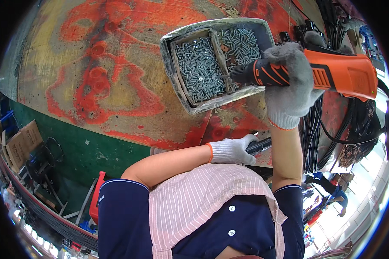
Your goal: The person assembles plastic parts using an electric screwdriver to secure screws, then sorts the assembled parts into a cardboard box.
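My right hand [291, 82], in a stained grey-white knit glove, is closed round an orange and black power screwdriver [348, 75]. Its bit points left, over a dark tray [193, 108] divided in two. Small silvery screws [196, 60] fill the left compartment; more screws [242, 43] lie in the right one, where some brown bottom shows. Whether the bit touches a screw I cannot tell. Close to my body, at the table's near edge, my left hand [232, 150] wears a white glove and grips a dark, narrow black part [260, 146], partly hidden by the fingers.
The worn table [129, 86] has peeling red paint. Bundles of black cables [313, 134] hang at the right, below the screwdriver's cord. Small black parts [304, 30] sit beyond the tray. Cardboard [23, 144] stands at the lower left; another person [339, 198] is at the far right.
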`<act>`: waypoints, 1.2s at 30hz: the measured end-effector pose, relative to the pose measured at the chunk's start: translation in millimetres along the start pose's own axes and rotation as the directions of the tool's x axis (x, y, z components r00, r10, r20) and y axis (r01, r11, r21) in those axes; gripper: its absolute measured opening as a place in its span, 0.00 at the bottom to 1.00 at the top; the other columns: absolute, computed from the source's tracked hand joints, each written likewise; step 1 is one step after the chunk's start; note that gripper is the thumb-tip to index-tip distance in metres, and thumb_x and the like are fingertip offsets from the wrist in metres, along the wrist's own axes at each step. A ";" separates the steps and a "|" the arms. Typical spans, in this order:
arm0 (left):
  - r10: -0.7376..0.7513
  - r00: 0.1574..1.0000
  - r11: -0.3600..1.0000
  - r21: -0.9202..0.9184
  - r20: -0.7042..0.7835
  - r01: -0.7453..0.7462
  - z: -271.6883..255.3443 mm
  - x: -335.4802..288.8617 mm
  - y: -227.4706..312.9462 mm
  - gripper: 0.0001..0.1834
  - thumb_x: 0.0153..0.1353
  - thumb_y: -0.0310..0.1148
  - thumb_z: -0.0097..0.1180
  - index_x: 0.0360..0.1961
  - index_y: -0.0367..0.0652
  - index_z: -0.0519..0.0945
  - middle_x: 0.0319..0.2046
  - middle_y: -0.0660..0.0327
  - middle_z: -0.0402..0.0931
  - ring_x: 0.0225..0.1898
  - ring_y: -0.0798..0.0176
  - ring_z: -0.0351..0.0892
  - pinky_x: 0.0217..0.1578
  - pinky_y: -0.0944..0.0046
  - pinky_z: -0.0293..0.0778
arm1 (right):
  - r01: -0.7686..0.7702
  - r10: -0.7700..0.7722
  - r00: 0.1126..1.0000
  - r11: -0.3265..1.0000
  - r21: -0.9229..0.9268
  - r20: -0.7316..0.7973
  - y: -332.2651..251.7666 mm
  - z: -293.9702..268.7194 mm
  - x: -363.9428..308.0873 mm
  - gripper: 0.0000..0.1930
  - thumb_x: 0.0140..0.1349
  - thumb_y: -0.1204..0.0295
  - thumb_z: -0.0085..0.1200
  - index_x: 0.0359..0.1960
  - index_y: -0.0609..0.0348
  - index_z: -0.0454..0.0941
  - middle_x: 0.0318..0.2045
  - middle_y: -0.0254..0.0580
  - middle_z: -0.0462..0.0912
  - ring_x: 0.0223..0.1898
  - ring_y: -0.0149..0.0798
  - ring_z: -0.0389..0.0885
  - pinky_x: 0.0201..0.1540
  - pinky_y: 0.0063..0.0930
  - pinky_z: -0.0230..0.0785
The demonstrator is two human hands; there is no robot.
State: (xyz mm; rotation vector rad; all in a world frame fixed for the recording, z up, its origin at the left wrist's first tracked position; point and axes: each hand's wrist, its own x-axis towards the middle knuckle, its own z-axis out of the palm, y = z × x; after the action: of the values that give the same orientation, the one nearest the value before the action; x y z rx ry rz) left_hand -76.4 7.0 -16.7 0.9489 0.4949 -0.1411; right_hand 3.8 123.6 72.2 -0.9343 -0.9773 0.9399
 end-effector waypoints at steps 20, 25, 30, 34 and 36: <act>-0.003 0.998 1.000 -0.004 -0.069 0.003 11.0 4.0 -2.6 0.54 0.51 0.56 0.66 0.71 0.39 0.54 0.44 0.53 0.77 0.38 0.63 0.79 0.39 0.66 0.74 | 0.017 -0.014 0.995 1.000 0.025 -0.098 -16.6 -21.6 -4.9 0.25 0.60 0.75 0.56 0.58 0.70 0.62 0.28 0.47 0.81 0.30 0.40 0.82 0.40 0.38 0.78; 0.003 0.999 0.999 -0.037 -0.041 -0.005 9.6 3.1 -2.9 0.53 0.51 0.56 0.66 0.71 0.40 0.55 0.44 0.53 0.77 0.39 0.62 0.79 0.41 0.65 0.74 | 0.038 -0.035 0.998 0.998 0.059 -0.056 -16.2 -17.3 -6.9 0.22 0.60 0.76 0.56 0.55 0.70 0.65 0.29 0.46 0.81 0.31 0.39 0.82 0.42 0.38 0.78; -0.003 0.999 1.000 -0.010 -0.037 0.003 7.1 2.9 -2.5 0.53 0.51 0.56 0.65 0.71 0.42 0.55 0.46 0.52 0.77 0.41 0.62 0.79 0.43 0.64 0.74 | -0.001 0.007 0.997 0.997 0.083 -0.075 -10.1 -16.8 -1.7 0.16 0.59 0.77 0.56 0.47 0.70 0.69 0.29 0.46 0.81 0.31 0.40 0.81 0.42 0.37 0.78; -0.018 1.000 1.000 -0.015 -0.017 0.018 5.3 2.1 -1.8 0.53 0.51 0.58 0.65 0.71 0.43 0.55 0.47 0.52 0.77 0.42 0.61 0.79 0.44 0.64 0.74 | 0.043 -0.050 0.995 0.996 -0.082 -0.086 -11.7 -12.4 -2.8 0.17 0.59 0.77 0.56 0.49 0.70 0.69 0.28 0.45 0.80 0.30 0.39 0.81 0.41 0.37 0.78; -0.014 1.000 1.000 -0.027 -0.009 0.014 4.7 2.6 -3.8 0.53 0.50 0.58 0.65 0.71 0.43 0.55 0.47 0.52 0.77 0.42 0.61 0.79 0.44 0.63 0.74 | 0.037 -0.041 0.996 0.998 -0.042 -0.077 -12.0 -11.7 -0.9 0.19 0.59 0.77 0.56 0.51 0.70 0.67 0.28 0.45 0.80 0.30 0.39 0.80 0.41 0.37 0.78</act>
State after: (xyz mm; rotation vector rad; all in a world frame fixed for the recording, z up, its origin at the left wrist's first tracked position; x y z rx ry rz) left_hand -73.7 1.3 -18.5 0.9206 0.5105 -0.1426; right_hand 17.1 116.7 80.0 -0.9759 -0.9485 0.8476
